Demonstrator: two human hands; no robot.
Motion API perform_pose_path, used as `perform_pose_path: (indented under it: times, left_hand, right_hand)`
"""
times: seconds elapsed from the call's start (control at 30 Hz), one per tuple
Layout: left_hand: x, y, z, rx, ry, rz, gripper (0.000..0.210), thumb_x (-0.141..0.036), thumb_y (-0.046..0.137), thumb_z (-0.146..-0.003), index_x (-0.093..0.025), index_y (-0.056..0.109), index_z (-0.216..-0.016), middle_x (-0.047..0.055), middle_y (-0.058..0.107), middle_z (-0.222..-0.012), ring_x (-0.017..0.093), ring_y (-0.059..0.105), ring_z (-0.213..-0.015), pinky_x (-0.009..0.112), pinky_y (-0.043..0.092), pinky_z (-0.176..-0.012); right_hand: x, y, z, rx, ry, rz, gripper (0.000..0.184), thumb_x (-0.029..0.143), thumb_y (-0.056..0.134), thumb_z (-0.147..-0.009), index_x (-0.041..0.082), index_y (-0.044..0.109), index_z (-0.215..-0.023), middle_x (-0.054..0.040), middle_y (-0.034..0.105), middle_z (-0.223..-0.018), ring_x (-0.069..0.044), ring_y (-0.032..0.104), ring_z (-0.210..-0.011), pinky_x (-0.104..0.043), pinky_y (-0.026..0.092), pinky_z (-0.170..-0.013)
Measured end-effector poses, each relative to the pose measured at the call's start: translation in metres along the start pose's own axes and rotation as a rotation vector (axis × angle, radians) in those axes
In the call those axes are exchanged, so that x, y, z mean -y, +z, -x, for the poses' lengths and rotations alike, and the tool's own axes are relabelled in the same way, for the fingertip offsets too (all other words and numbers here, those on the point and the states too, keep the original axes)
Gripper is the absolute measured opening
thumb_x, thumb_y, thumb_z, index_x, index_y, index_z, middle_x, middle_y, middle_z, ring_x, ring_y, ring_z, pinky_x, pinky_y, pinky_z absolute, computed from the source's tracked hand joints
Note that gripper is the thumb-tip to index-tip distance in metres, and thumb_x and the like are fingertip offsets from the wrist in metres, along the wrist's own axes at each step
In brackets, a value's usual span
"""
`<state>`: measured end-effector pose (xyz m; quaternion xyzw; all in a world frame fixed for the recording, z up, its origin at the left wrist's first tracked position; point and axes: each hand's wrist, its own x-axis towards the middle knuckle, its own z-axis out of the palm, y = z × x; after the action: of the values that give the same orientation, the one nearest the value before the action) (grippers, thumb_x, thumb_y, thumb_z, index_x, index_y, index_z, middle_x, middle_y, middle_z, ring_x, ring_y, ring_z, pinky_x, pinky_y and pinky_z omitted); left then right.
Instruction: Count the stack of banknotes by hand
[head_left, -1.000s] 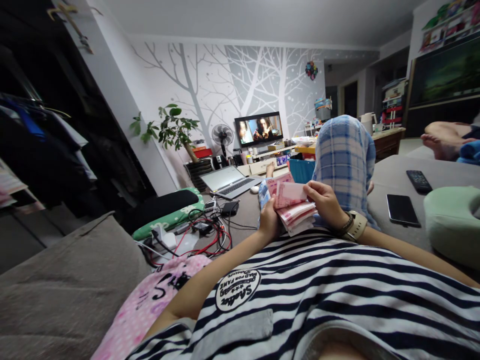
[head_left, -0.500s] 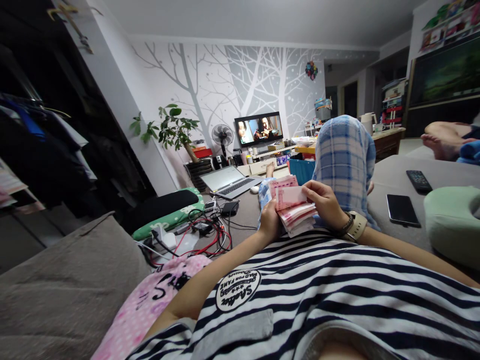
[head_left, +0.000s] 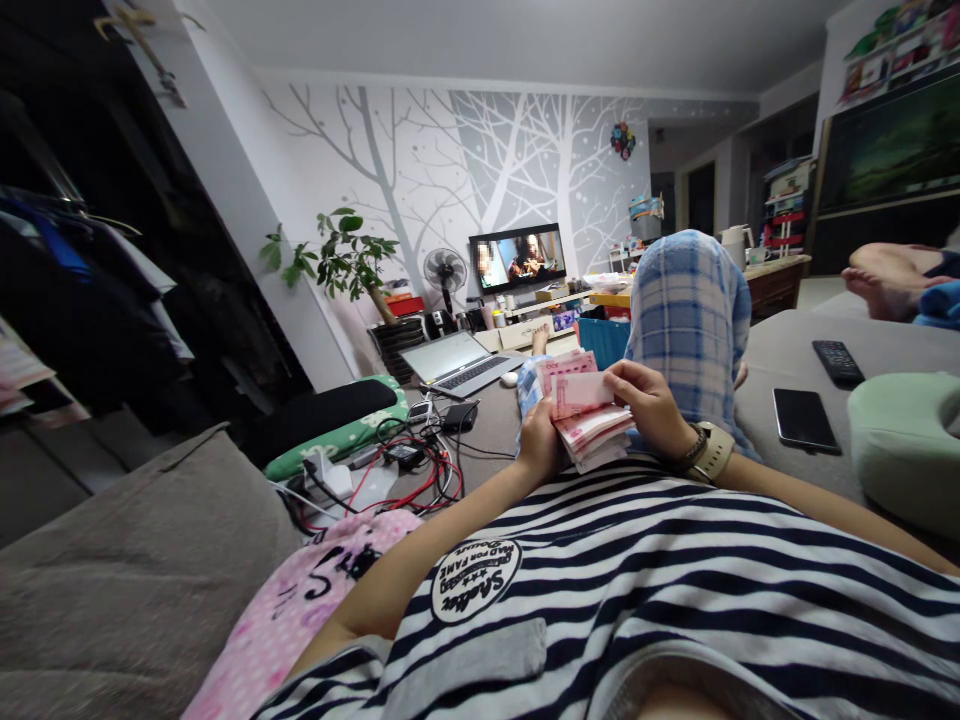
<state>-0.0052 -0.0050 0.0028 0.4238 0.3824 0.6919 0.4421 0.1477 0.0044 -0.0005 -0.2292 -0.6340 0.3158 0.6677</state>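
Observation:
A stack of pink banknotes (head_left: 594, 436) is spread in front of my striped shirt. My left hand (head_left: 538, 440) is closed around the left side of the stack, and more notes fan out above its thumb. One pink banknote (head_left: 581, 394) stands raised over the others. Its right edge is pinched between the thumb and fingers of my right hand (head_left: 651, 405), which wears a bracelet and a pale watch on the wrist. The lower fingers of my left hand are hidden behind the notes.
My raised knee (head_left: 686, 300) in plaid trousers is just beyond my right hand. An open laptop (head_left: 469, 370), a mouse (head_left: 510, 380) and tangled cables (head_left: 427, 465) lie to the left. On the right are a phone (head_left: 805, 420), a remote (head_left: 838, 363) and a green neck pillow (head_left: 904, 445).
Both hands and the banknotes are in nearly the same place as half a second ago. The picture on the television differs slightly.

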Motion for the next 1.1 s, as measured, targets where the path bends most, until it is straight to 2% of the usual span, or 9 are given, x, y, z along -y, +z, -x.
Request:
perform_pose_path:
  times: [0.13,0.27,0.53,0.7,1.1]
  left_hand:
    - [-0.007,0.000,0.004,0.097,0.002,-0.054,0.027,-0.017,0.052,-0.081,-0.020,0.061,-0.056,0.004,0.062,-0.062,0.019,0.057,-0.068,0.032,0.054,-0.071]
    - [-0.010,0.000,0.005,0.072,0.017,-0.149,0.028,-0.018,0.050,-0.082,-0.022,0.060,-0.056,0.005,0.065,-0.065,0.022,0.060,-0.073,0.035,0.055,-0.074]
    - [-0.010,0.000,0.005,0.050,0.025,-0.178,0.027,-0.020,0.049,-0.083,-0.022,0.062,-0.059,0.006,0.067,-0.067,0.025,0.063,-0.079,0.038,0.056,-0.077]
    - [-0.016,-0.003,0.009,0.072,0.060,-0.242,0.025,-0.018,0.052,-0.083,-0.021,0.067,-0.063,0.010,0.069,-0.071,0.029,0.065,-0.088,0.041,0.055,-0.082]
    - [-0.011,0.000,0.006,0.064,0.013,-0.192,0.028,-0.020,0.049,-0.083,-0.023,0.060,-0.058,0.006,0.065,-0.067,0.023,0.062,-0.076,0.036,0.055,-0.076]
  right_hand:
    - [0.000,0.000,0.000,0.004,-0.006,0.003,0.047,0.064,0.072,-0.077,0.020,0.059,-0.069,0.0032,0.046,-0.059,-0.012,0.038,-0.056,-0.028,0.030,-0.053]
    - [0.002,0.000,0.001,0.006,-0.007,0.025,0.047,0.065,0.071,-0.078,0.021,0.059,-0.069,0.0028,0.046,-0.059,-0.013,0.038,-0.056,-0.028,0.031,-0.053]
    - [0.002,0.000,0.001,-0.005,-0.003,0.024,0.049,0.067,0.072,-0.076,0.021,0.059,-0.069,0.0029,0.047,-0.059,-0.012,0.038,-0.056,-0.027,0.032,-0.052]
    - [0.002,0.000,0.001,-0.005,-0.007,0.027,0.048,0.066,0.071,-0.077,0.021,0.059,-0.069,0.0029,0.047,-0.059,-0.012,0.039,-0.056,-0.027,0.032,-0.052]
    - [0.002,0.001,0.000,0.004,0.003,0.023,0.047,0.066,0.071,-0.077,0.021,0.058,-0.069,0.0029,0.046,-0.059,-0.013,0.039,-0.056,-0.028,0.032,-0.052]
